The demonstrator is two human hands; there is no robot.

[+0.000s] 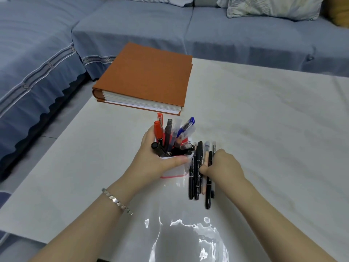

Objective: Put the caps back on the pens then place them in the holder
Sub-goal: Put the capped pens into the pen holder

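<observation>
Orange book (147,76), blue sofa (132,27), white table (264,120), black pens (197,173)

Can't see most of the holder (175,169) behind the left hand (151,159), nor the lower ends of the pens (168,133) standing in it. Can't tell whether the right hand (224,165) grips the loose pens (198,163), nor read their print. Lose both forearms (90,222) at the near edge.
</observation>
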